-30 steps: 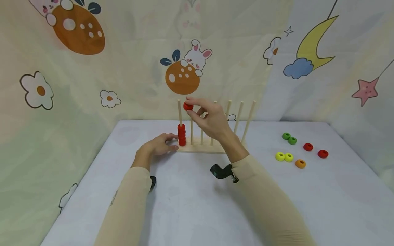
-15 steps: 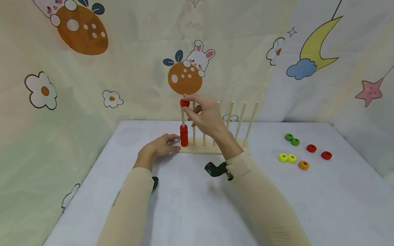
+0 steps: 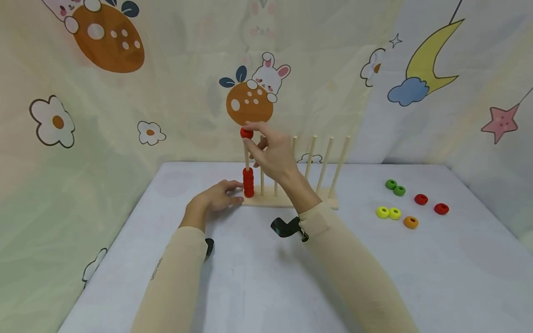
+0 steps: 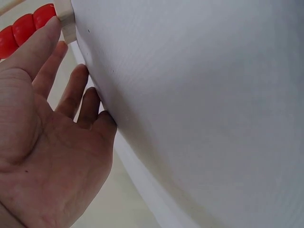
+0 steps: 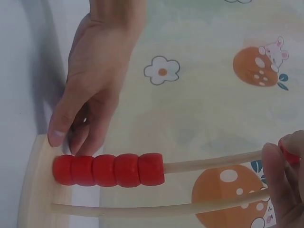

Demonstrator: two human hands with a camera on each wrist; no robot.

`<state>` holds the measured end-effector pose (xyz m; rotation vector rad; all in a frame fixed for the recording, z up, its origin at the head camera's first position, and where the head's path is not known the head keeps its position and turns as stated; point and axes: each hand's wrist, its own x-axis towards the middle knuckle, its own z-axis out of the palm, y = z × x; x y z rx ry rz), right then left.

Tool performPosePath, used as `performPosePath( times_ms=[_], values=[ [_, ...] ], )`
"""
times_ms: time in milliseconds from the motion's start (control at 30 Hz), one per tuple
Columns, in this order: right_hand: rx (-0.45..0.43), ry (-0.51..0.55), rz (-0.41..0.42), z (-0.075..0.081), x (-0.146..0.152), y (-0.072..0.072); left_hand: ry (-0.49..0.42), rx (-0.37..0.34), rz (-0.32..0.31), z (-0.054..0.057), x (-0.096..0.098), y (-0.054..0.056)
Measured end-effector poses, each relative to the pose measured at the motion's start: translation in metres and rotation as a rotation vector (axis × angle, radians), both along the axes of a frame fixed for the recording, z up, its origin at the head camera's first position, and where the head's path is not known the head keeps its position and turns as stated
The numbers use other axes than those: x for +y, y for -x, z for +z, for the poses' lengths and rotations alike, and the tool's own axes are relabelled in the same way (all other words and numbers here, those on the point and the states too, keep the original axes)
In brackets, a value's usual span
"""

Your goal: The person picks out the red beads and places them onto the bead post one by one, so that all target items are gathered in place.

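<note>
The left hand [image 5: 97,71] rests its thumb against the left end of a wooden base [image 5: 35,185] on the white table [image 5: 19,71]. Five red beads [image 5: 105,170] sit stacked, touching, at the foot of the leftmost peg [image 5: 209,164]; just right of it stands a bare peg [image 5: 137,212]. The right hand [image 5: 285,183], partly cut off, pinches another red bead [image 5: 289,156] at the first peg's top. On the far side hangs a printed cloth [image 5: 190,118].
</note>
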<state>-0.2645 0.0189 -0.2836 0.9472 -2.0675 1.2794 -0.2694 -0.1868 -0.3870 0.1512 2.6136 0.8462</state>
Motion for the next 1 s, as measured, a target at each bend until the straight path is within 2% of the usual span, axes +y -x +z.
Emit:
performPosePath(
  times_ms=[233, 400, 700, 1000],
  values=[
    [-0.099, -0.055, -0.031, 0.005, -0.005, 0.000, 0.004, -0.004, 0.004, 0.000, -0.002, 0.001],
    [-0.142, -0.069, -0.008, 0.005, -0.005, -0.002, 0.003, -0.009, 0.012, 0.000, -0.002, 0.000],
    [0.010, -0.043, 0.051, -0.017, 0.013, -0.011, 0.012, -0.006, 0.004, 0.001, 0.001, 0.000],
    [0.013, -0.062, 0.112, -0.041, 0.040, -0.016, 0.016, 0.019, -0.011, -0.001, -0.002, 0.000]
  ],
)
